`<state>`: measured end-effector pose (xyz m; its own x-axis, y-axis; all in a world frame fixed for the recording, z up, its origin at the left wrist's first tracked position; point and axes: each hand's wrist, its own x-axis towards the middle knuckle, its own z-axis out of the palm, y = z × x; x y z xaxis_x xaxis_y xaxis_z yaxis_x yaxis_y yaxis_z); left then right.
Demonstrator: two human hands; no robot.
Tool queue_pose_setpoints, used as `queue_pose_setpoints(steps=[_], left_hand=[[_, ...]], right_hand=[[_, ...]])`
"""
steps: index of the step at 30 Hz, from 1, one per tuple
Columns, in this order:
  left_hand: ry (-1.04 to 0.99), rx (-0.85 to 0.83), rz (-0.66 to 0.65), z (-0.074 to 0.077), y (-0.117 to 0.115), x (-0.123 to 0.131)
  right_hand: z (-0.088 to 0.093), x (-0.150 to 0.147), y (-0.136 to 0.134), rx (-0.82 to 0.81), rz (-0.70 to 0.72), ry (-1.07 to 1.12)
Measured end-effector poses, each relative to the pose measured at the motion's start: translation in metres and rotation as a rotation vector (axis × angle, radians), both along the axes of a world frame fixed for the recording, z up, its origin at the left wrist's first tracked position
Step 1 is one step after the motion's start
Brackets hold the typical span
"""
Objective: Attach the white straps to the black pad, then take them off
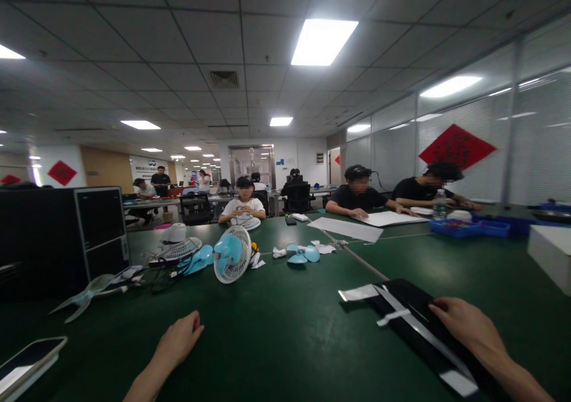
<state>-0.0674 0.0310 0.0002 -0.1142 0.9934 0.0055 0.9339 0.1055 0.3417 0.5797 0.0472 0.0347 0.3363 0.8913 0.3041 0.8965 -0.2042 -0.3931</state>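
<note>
My left hand [181, 336] hovers over or rests on the green tabletop [285, 348], its fingers curled together with nothing visible in them. At the right lies a flat black piece [428, 313], perhaps a sleeve or folded cloth; its kind is not clear. A long silvery-white strip [422, 327] runs along it, with short white strips at its ends and one across it. My right hand [468, 330] is at its far right edge, thumb and fingers pinched together on the black material. The fingertips are partly hidden.
A fan grille with blue blades [232, 253], a loose blue fan blade [303, 254] and cables stand ahead. A computer tower [102, 229] is at left, a phone [31, 360] near front left. Blue trays [468, 228] and a white box [551, 259] sit right. Co-workers sit opposite.
</note>
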Motion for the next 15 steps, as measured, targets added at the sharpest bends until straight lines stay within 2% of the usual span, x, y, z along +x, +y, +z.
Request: queue_pose_setpoints(steps=[5,11,15], left_hand=[[-0.028,0.002,-0.02,0.001,-0.001,0.0],[-0.06,-0.014,-0.017,-0.005,0.003,-0.006],[-0.009,0.023,-0.013,-0.011,0.007,-0.008]], right_hand=[[-0.009,0.008,0.002,-0.018,0.024,0.04],[-0.006,-0.01,-0.017,0.16,-0.007,-0.041],[-0.011,-0.014,-0.038,0.023,-0.017,0.06]])
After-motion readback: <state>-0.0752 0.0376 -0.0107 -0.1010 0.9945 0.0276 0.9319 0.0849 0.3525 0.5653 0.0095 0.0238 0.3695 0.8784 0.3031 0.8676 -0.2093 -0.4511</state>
